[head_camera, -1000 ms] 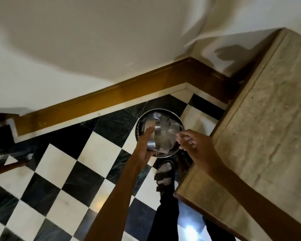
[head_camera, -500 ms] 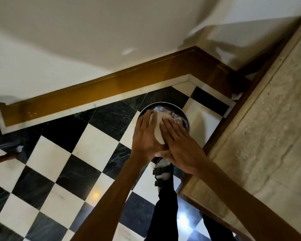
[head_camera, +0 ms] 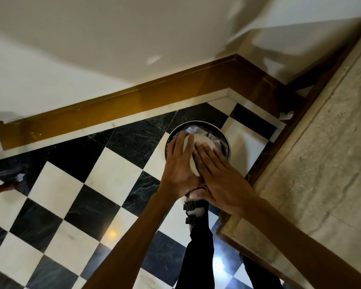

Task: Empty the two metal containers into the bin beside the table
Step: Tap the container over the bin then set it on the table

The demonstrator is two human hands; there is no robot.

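Observation:
The round metal bin [head_camera: 227, 147] stands on the checkered floor in the corner by the table, lined with a shiny bag. Directly above it I hold a metal container [head_camera: 189, 146] turned mouth down, so its pale round base faces me. My left hand [head_camera: 178, 163] grips its left side. My right hand [head_camera: 217, 178] lies flat on the base with the fingers stretched out. Both hands hide most of the container and the near half of the bin. The second container is not in view.
The stone-topped table [head_camera: 321, 167] with a dark wooden edge fills the right side. My sandalled foot [head_camera: 194, 207] stands just before the bin. A brown skirting board [head_camera: 133, 101] runs along the white wall. A wooden furniture leg [head_camera: 2, 187] pokes in at the left.
One second ago the container was open toward me, my right fingers at its rim. It has since turned mouth down over the bin, and my right hand has moved flat onto its base.

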